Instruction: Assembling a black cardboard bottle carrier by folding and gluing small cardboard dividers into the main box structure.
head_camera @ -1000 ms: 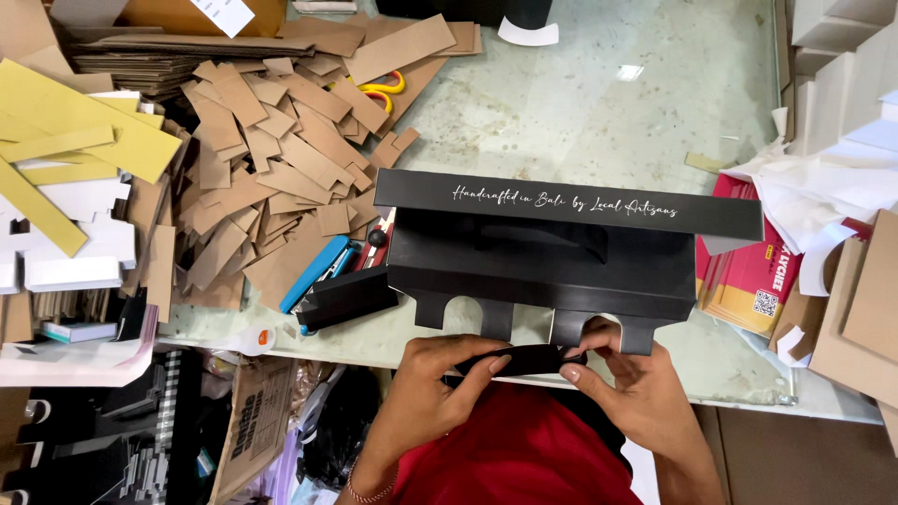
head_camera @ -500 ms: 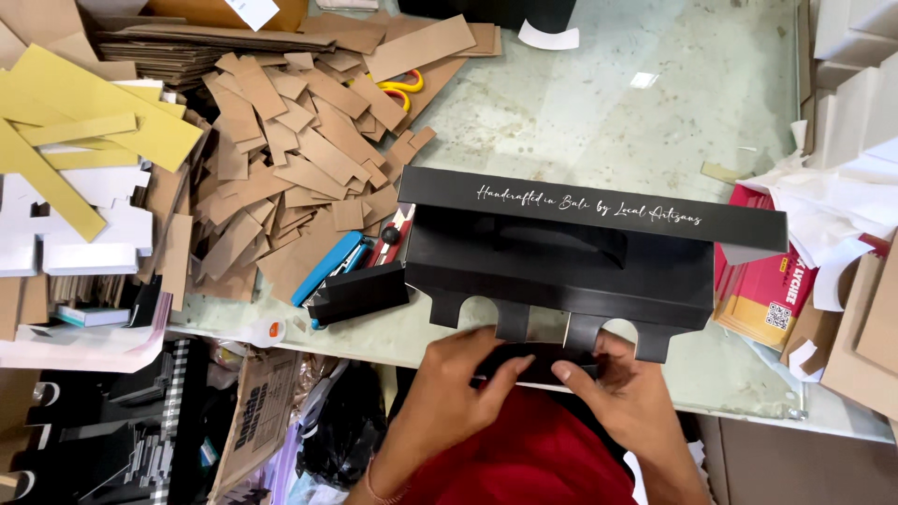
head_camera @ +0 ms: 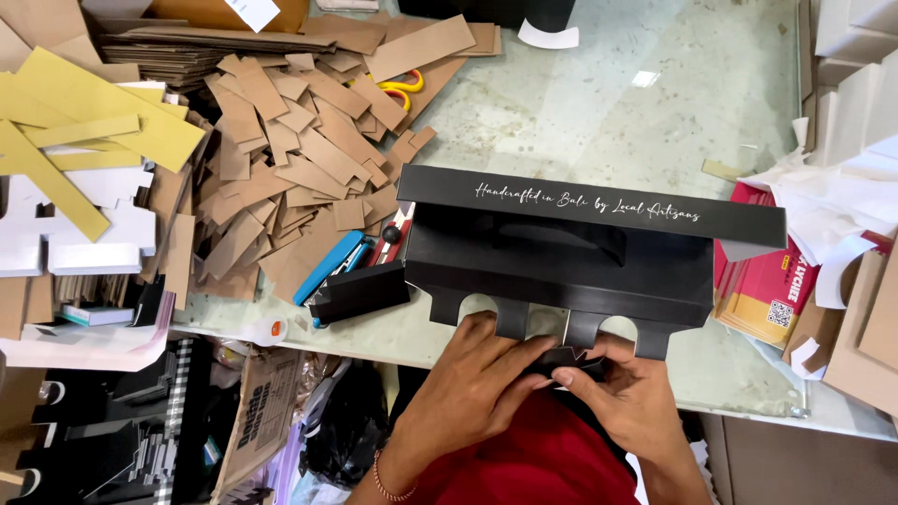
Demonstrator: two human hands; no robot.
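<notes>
Left hand [head_camera: 482, 379] and right hand [head_camera: 625, 397] meet at the near edge of the bench [head_camera: 599, 103], fingers curled in, both pinching a small black card piece [head_camera: 572, 359] between them; right thumb lies on top of it. The piece sits just below the notched bottom flaps of the black cardboard box [head_camera: 561, 257], touching or nearly so, cannot tell which. The box stands directly beyond the hands, its long lid panel with white script lettering on the far side. Left of the left hand, near, a small black folded card [head_camera: 360, 292] lies flat, with a blue stapler [head_camera: 327, 266] touching it just beyond. Further left and beyond, a heap of brown cardboard strips [head_camera: 281, 159], yellow-handled scissors [head_camera: 404, 86] at its far edge. Far left, yellow card strips [head_camera: 84, 112]. Right of the right hand, a red and orange carton [head_camera: 762, 281] beside the box, white paper [head_camera: 832, 201] over it.
</notes>
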